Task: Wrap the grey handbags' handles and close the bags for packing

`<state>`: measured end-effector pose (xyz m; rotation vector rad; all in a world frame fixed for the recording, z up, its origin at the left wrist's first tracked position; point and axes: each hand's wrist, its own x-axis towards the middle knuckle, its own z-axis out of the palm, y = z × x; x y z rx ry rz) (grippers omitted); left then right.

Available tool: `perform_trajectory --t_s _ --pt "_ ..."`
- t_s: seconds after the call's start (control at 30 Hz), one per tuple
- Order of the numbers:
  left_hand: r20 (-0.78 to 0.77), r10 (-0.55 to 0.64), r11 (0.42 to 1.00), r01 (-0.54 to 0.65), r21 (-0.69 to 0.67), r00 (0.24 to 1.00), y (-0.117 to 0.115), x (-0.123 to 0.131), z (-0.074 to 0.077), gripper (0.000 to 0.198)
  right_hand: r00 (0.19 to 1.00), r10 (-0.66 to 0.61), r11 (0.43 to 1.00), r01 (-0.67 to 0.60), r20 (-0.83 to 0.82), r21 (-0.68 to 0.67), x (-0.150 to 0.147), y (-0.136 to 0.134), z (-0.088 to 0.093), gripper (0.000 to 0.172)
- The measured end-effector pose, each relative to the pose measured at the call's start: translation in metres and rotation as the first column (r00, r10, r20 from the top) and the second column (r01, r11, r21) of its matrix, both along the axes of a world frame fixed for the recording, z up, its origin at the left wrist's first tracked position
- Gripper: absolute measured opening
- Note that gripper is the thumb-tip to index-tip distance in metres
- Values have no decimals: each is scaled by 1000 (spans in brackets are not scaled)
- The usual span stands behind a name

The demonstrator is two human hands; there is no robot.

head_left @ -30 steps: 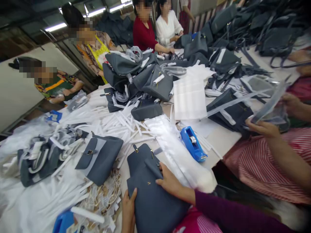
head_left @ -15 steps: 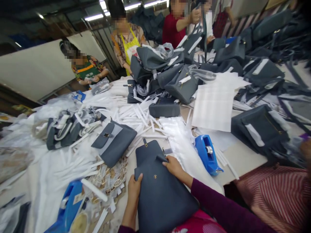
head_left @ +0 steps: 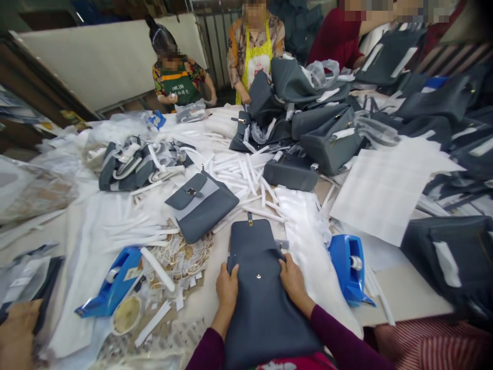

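Observation:
A dark grey-blue bag (head_left: 260,303) with its flap open lies on the table right in front of me. My left hand (head_left: 227,291) grips its left edge, fingers curled over the rim. My right hand (head_left: 293,280) grips its right edge the same way, thumb on top. A small metal snap (head_left: 258,276) shows between my hands. The bag's lower part runs down onto my lap.
A second grey bag (head_left: 201,204) lies just beyond on the left. Blue tape dispensers stand at my left (head_left: 111,283) and right (head_left: 349,267). White foam strips (head_left: 246,177), paper tags and plastic cover the table. Piled grey bags (head_left: 316,118) fill the far side, where several people work.
The view has swung left and downward. My right hand moved from the bag's flap to its right edge, and my left hand slid up the left edge. The bag now lies straighter.

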<state>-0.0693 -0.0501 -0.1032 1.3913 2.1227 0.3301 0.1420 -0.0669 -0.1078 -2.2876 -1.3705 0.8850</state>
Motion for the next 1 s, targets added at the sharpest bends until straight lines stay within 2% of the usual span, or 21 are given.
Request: perform_trajectory --t_s 0.13,0.23,0.3,0.4,0.5,0.57,0.67,0.73,0.8,0.87,0.93,1.0 --pt "16 -1 1000 1 4 1000 2 -3 1 43 997 72 997 -73 34 38 2 2 3 30" --pt "55 1 1000 -2 3 998 4 -4 3 37 976 141 985 -155 168 73 -1 7 8 31" --pt "92 10 1000 -11 10 996 5 -4 5 34 952 181 980 -195 249 32 -6 12 15 28" --pt "148 9 1000 -13 28 989 8 -7 6 29 940 225 973 -205 257 -101 -13 22 27 30" --pt "188 -16 999 7 48 982 12 -10 7 25 945 213 975 -189 247 -117 -14 32 34 26" --pt "168 -40 999 33 43 985 14 -11 6 25 964 167 983 -147 209 -108 -10 34 29 22" --pt "15 -85 996 86 -20 996 16 -6 4 27 990 52 980 -25 133 -196 -4 29 11 26" --pt "-85 -96 994 90 -68 992 17 0 1 28 989 -4 972 38 146 -232 -4 24 -3 29" --pt "-129 -85 993 74 -90 988 17 5 -1 29 983 -16 981 51 184 -185 -7 21 -12 31" --pt "-148 -72 994 58 -95 986 17 8 -4 29 967 1 999 10 256 -43 -11 19 -15 38" --pt "-164 -68 994 53 -98 984 17 8 -6 29 930 56 984 -114 363 139 -14 19 -14 47" --pt "-175 -71 994 54 -96 982 17 8 -8 28 880 208 900 -343 427 270 -16 17 -10 51"
